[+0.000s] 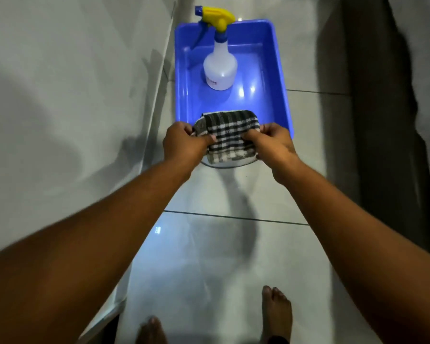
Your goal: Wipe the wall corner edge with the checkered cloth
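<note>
both hands pinch the folded checkered cloth (227, 135) between them above the near rim of the blue tub (282, 78): the left hand (183, 144) has a closed grip on its left edge, the right hand (274, 142) on its right. a spray bottle (220, 63) stands in the tub, on the tiled floor (209, 256) beside the wall (72, 95).

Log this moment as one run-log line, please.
left hand: grips checkered cloth | right hand: grips cloth | spray bottle: upright in blue tub | wall edge: untouched
</note>
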